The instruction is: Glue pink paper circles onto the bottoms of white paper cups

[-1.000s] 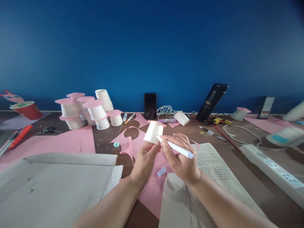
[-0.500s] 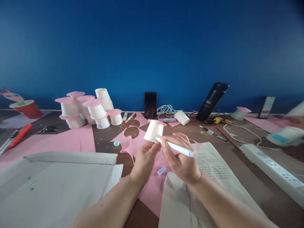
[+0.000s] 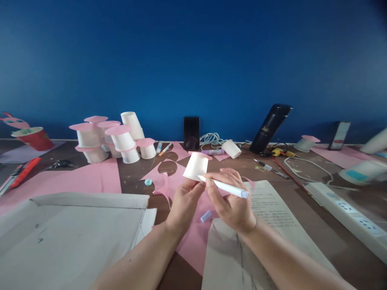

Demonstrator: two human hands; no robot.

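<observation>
A white paper cup (image 3: 195, 166) with a pink paper disc on its upper end is gripped near its lower rim by my left hand (image 3: 184, 203). My right hand (image 3: 231, 199) holds a white marker (image 3: 228, 187) like a pen, its tip at the cup's side near the lower rim. Whether the tip leaves a mark is too small to make out. The marker's pale lilac cap (image 3: 206, 216) lies below my hands on cut pink paper (image 3: 193, 245). Beyond the cup stands a dark phone (image 3: 191, 133).
Several stacked cups with pink discs (image 3: 121, 139) stand at the left, behind a cardboard tray (image 3: 90, 199). To the right lie a printed sheet (image 3: 275, 209), a utility knife (image 3: 270, 168), a power strip (image 3: 347, 215) and a leaning black bottle (image 3: 269, 129).
My hands, the cup and the marker have barely moved. At the far right edge, another person's hand has gone out of view.
</observation>
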